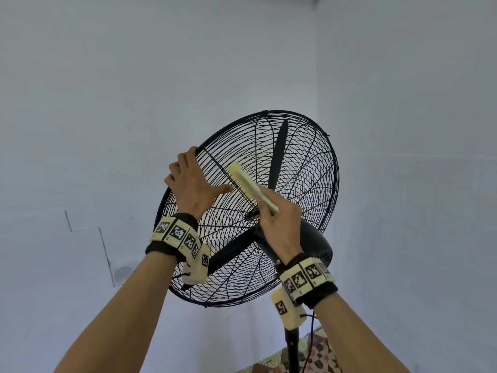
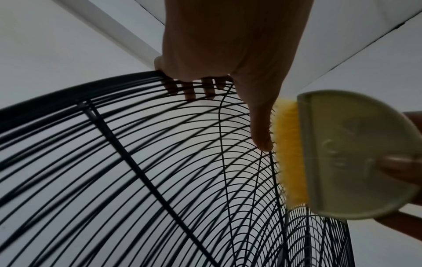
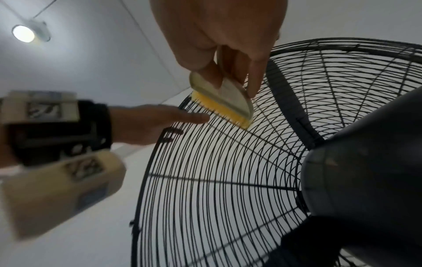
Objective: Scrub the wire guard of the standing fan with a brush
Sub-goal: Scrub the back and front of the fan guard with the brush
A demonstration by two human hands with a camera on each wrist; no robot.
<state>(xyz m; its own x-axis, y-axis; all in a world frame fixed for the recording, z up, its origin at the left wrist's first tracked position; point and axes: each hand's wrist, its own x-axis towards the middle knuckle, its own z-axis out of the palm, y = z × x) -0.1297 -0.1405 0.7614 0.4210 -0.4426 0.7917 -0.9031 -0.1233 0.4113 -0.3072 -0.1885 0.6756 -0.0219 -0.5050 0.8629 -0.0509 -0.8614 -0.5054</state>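
A right hand (image 1: 279,224) clamps its fingers on a yellow brush (image 1: 248,185), bristles against the wire guard (image 1: 304,168). The brush's long axis points toward ten o'clock, toward the left hand (image 1: 192,185), whose fingers hook the rim.

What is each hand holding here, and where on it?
The right hand grips the brush by the lower end of its pale back. The left hand holds the wire guard at its upper rim, fingers hooked through.
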